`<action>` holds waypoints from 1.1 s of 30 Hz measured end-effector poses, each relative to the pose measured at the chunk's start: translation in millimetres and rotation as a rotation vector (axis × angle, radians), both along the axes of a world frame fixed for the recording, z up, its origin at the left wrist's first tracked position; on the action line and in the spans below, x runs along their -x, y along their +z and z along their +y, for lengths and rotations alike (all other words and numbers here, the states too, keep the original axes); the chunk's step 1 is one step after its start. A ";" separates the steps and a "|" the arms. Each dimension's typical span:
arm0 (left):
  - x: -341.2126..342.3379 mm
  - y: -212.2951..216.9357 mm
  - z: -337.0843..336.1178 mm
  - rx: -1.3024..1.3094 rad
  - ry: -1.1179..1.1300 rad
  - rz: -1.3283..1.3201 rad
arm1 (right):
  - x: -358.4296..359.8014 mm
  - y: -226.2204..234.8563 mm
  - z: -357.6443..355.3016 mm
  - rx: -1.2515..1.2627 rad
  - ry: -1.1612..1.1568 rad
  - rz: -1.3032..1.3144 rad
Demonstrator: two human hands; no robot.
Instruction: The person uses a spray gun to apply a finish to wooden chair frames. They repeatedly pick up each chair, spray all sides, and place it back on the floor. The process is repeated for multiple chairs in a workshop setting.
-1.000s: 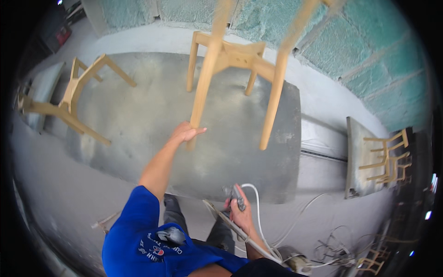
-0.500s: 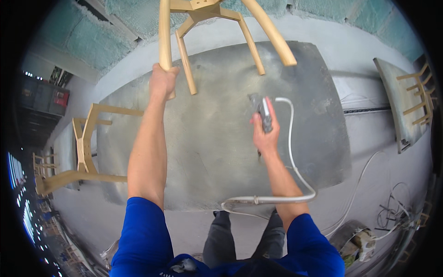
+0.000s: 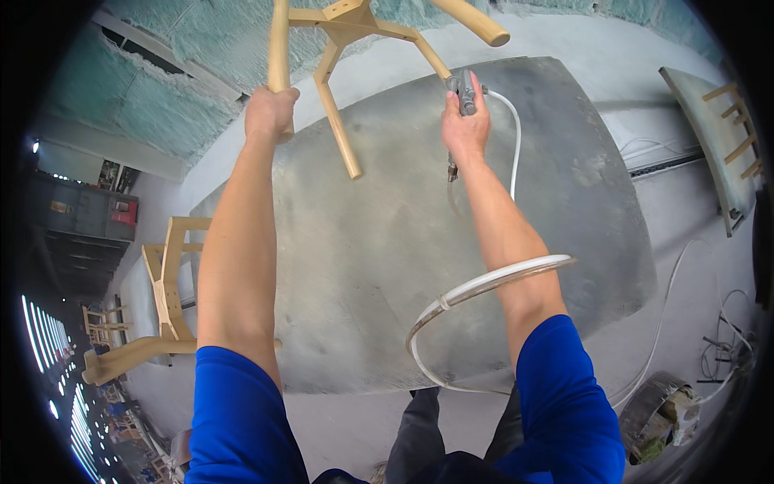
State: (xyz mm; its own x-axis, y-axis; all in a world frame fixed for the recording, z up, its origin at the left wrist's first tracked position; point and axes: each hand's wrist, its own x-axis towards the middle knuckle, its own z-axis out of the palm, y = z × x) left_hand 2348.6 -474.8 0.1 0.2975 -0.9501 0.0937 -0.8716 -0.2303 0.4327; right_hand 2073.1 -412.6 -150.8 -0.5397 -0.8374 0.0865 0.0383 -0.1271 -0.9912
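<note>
Here the frame (image 3: 347,31) is held up at the far side of the grey table (image 3: 387,274), tilted, its upper part cut off by the edge of the view. One thick leg (image 3: 279,48) is gripped near its end by the left hand (image 3: 271,113), the fingers wrapped closed around the wood. And over on the right, the gun (image 3: 466,93) is clasped in the right hand (image 3: 468,133), fingers curled round the grip; whether the trigger is pressed cannot be told. Its metal head is held right by the end of a thinner leg (image 3: 433,58), so close that contact or a slight gap cannot be made out. Another thin leg (image 3: 343,133) is seen slanting down over the table. A white hose (image 3: 517,145) is led away from the gun, and lower down a banded loop (image 3: 472,289) is draped across the right forearm (image 3: 512,218). To the left, a second frame (image 3: 166,298) is partly hidden by the left forearm (image 3: 242,242). Off to the right, more wooden legs (image 3: 738,148) are seen at a side table (image 3: 700,121), and a stained drum (image 3: 649,411) is set on the floor. Beyond it all, the wall (image 3: 210,48) is coated in rough teal.
</note>
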 end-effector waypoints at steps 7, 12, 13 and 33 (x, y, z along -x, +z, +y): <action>1.5 -2.3 -6.6 0.002 -0.023 0.035 | -19.7 32.4 54.8 0.243 0.351 0.010; 3.8 -0.7 0.7 0.032 -0.064 0.054 | -34.7 46.1 80.7 0.480 0.300 0.142; 5.8 -1.1 4.2 0.038 -0.064 0.052 | -35.0 47.1 76.5 0.516 0.193 0.218; 24.3 6.0 17.7 0.045 -0.024 -0.001 | -67.3 -22.4 20.8 0.166 0.555 0.502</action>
